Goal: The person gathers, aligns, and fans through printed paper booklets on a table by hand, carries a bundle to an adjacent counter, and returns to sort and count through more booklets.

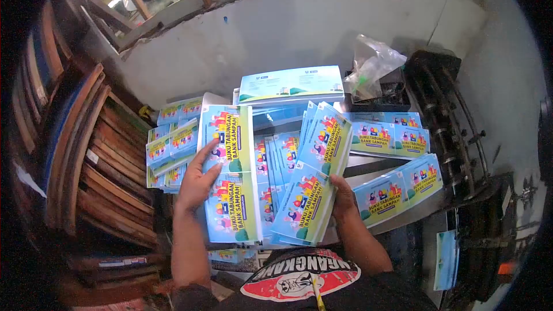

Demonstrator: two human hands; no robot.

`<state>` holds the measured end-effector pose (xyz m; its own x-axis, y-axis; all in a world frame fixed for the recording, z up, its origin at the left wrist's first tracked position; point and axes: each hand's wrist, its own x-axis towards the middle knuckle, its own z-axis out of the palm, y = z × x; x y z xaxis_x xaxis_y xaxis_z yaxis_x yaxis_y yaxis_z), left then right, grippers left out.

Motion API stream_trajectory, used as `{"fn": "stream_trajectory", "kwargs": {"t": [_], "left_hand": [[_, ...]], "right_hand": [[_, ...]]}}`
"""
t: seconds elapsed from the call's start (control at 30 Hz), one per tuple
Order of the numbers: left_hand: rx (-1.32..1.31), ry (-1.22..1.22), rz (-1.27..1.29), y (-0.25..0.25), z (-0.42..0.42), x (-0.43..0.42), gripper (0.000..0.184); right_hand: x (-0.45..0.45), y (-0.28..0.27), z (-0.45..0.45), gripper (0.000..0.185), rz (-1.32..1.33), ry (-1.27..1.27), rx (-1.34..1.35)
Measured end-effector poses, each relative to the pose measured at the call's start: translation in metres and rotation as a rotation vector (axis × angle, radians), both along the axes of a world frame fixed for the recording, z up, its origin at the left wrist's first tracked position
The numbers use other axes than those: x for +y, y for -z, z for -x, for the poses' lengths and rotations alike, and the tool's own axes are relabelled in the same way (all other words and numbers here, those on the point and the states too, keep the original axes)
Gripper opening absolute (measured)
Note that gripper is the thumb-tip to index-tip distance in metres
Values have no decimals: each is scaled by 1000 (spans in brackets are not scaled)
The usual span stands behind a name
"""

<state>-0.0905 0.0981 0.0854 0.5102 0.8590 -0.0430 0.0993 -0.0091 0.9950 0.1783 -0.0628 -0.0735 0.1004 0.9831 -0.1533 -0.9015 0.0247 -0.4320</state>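
Note:
My left hand lies on the left edge of an upright stack of printed blue and yellow sheets, its thumb and forefinger spread over the top sheet. My right hand grips the right edge of a tilted, slightly fanned bundle of the same sheets, thumb on top and the other fingers hidden beneath. Between the two, more loose sheets overlap on the table. A stack with a pale blue printed face lies behind them.
More printed sheets lie at the left and right. A black tray with a clear plastic bag stands at the back right. Wooden-edged frames lean at the left; dark machinery stands at the right.

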Motion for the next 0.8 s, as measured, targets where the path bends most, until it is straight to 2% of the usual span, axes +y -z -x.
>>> {"fn": "stream_trajectory", "kwargs": {"t": [0.03, 0.1, 0.13, 0.2, 0.23, 0.3, 0.33, 0.37, 0.43, 0.6, 0.77, 0.8], "left_hand": [[-3, -10, 4, 0, -4, 5, 50], [602, 280, -355, 3, -18, 4, 31], [548, 247, -361, 4, -33, -10, 31], [721, 313, -289, 1, -57, -32, 41], [720, 312, -289, 0, -61, -38, 41], [926, 285, -460, 2, -65, -47, 44], [828, 261, -436, 10, -61, -45, 40], [827, 259, -435, 13, -57, -45, 40], [803, 104, -378, 16, -51, -46, 35], [759, 28, -438, 7, -42, -47, 26], [368, -60, -387, -12, -9, -33, 18], [370, -58, -386, -14, 1, -27, 18]], "right_hand": [[0, 0, 1, 77, 4, -10, -3], [1, 3, 5, 78, -13, -73, 97], [3, 10, 10, 78, -12, -88, 95], [10, 22, 20, 79, 69, -70, -9], [12, 22, 23, 79, 69, -71, -10], [10, 7, 33, 82, 126, -42, -55], [11, -4, 37, 79, 106, -7, 8], [13, -9, 38, 79, 107, -9, 7], [15, -12, 39, 80, 63, 14, -131], [19, 0, 38, 76, 47, 1, -81], [16, -3, 36, 70, 55, -37, 7], [15, -8, 35, 69, 63, -37, 22]]}}
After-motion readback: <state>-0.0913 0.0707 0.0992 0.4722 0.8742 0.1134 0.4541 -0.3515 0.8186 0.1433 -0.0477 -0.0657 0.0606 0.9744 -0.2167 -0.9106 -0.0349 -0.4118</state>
